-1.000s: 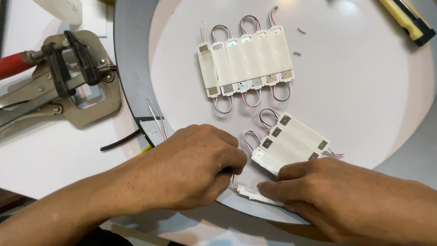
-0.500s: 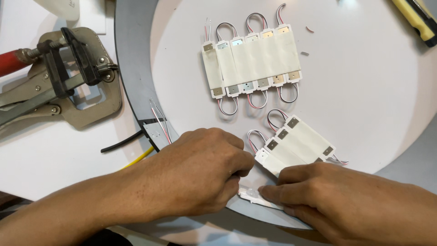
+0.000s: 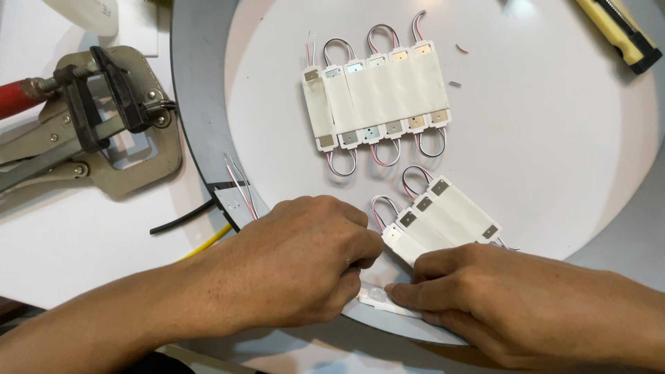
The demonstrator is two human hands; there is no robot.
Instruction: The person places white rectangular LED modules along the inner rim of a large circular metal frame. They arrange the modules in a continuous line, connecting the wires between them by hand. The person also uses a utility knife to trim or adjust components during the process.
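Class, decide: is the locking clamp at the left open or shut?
Shut: the locking clamp grips a dark bar between its closed ends, handles drawn together.

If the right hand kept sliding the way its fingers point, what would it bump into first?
The right hand points left along the disc's near edge, fingertips on a small white module. Straight on, it would probably meet the left hand first, which already looks almost in contact.

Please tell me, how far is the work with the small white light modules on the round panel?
Done, as it looks: no module fixed along the rim of the round panel. In hand: the left hand and right hand press one white module at the panel's lower edge. Left: a chain of three modules beside the hands and a row of six lying loose, backs up.
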